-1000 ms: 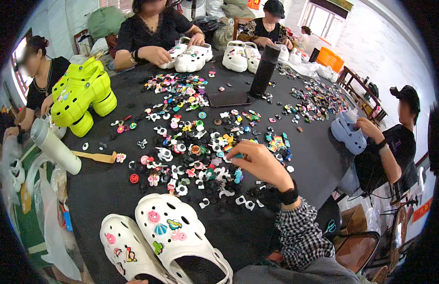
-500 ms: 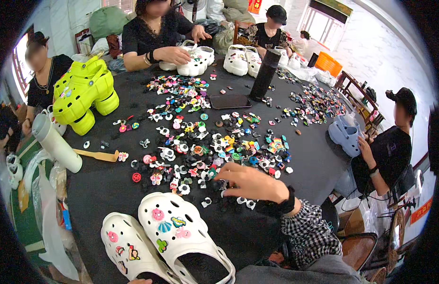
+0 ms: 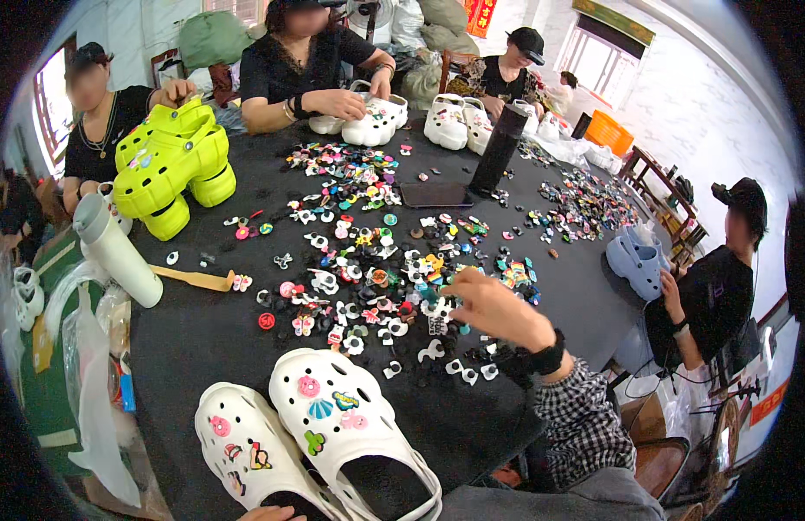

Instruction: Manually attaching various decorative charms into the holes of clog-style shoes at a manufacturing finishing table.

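My right hand (image 3: 498, 308) reaches over a pile of small shoe charms (image 3: 376, 278), its fingers bent and a little apart. A white charm with dark lettering (image 3: 438, 317) lies right by the fingertips; whether they touch it is unclear. Close to me stand two white clogs side by side, the right clog (image 3: 354, 404) and the left clog (image 3: 231, 434). Fruit, shell, cactus and cartoon-figure charms sit on their toes. Only a strip of my left hand (image 3: 272, 514) shows at the lower edge, against the left clog's heel; most of its fingers are cut off.
Lime platform clogs (image 3: 172, 165), a pale tumbler (image 3: 115, 252) and a tan-handled tool (image 3: 198, 278) are at left. A black cylinder (image 3: 498, 152) and dark phone (image 3: 435, 195) stand beyond the pile. Several people work around the table; one holds a blue clog (image 3: 637, 260).
My right hand has moved farther out and to the right over the charms. The person at far left now has a hand at the lime clogs. The whole view has shifted slightly.
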